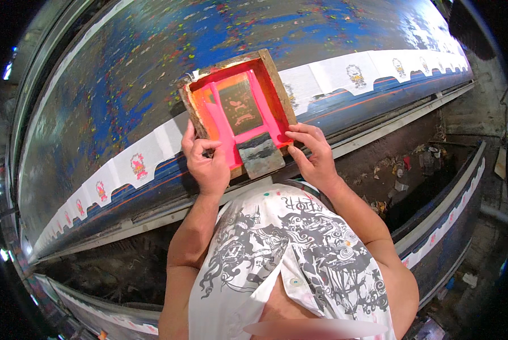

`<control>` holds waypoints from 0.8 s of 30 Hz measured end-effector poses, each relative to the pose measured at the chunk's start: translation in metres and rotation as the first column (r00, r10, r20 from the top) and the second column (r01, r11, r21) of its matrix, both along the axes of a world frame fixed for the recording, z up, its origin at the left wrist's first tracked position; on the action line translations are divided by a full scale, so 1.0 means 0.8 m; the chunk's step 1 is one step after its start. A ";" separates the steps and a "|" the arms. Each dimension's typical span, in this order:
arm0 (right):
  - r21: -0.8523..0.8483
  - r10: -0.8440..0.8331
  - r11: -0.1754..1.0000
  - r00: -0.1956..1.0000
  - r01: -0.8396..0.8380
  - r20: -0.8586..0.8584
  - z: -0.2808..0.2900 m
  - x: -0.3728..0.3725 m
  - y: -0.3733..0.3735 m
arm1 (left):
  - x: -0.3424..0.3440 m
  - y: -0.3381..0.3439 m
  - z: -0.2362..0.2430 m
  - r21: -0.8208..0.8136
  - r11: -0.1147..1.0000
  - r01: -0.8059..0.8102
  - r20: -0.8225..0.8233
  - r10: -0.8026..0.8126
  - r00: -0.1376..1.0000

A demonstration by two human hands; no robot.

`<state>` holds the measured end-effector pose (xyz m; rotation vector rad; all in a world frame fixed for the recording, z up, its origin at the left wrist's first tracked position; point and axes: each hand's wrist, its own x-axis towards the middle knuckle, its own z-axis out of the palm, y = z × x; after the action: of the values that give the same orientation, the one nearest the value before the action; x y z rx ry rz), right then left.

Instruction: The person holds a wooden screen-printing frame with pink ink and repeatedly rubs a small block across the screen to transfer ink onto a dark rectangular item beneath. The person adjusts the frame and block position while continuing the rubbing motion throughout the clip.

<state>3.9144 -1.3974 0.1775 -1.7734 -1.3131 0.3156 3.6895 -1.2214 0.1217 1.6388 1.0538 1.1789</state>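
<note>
A wooden screen-printing frame [279, 88] is between my two hands, tilted on the long table by its near edge. Pink and orange ink coats its inside around a dark mesh window [240, 105] with a small motif. A flat grey squeegee blade [261, 156], smeared at its top, leans on the frame's near side. My left hand [208, 164] grips the near left corner, its thumb and fingers bent around it. My right hand [313, 148] pinches the near right corner. The frame covers part of the row of white fabric pieces [157, 141].
The table [152, 62] curves across the view, stained blue and grey with colored specks. White pieces to the left bear pink motifs [138, 165]; those to the right show dark and yellow ones [356, 76]. A rail [401, 120] edges the table. Scraps [401, 186] litter the gap before another table [452, 221].
</note>
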 end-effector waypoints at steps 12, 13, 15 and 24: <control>0.086 0.093 0.990 0.984 -0.108 0.154 0.022 0.145 -0.053 | 0.134 -0.045 -0.025 -0.138 0.990 -0.010 -0.024 0.007 1.000; 0.082 0.151 0.983 0.977 -0.165 0.153 0.025 0.147 -0.052 | 0.133 -0.044 -0.025 -0.164 0.986 -0.008 -0.027 0.003 1.000; 0.066 0.264 0.959 0.953 -0.276 0.151 0.030 0.144 -0.049 | 0.128 -0.043 -0.026 -0.177 0.984 -0.003 -0.028 -0.002 1.000; -0.089 0.478 0.870 0.785 -0.484 0.395 0.044 0.108 -0.008 | 0.122 -0.043 -0.042 -0.170 0.985 0.012 0.020 -0.008 1.000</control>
<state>4.0008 -1.4035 0.2125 -1.5082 -2.0734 0.2151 3.7872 -1.2557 0.0878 1.4956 1.1018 1.0656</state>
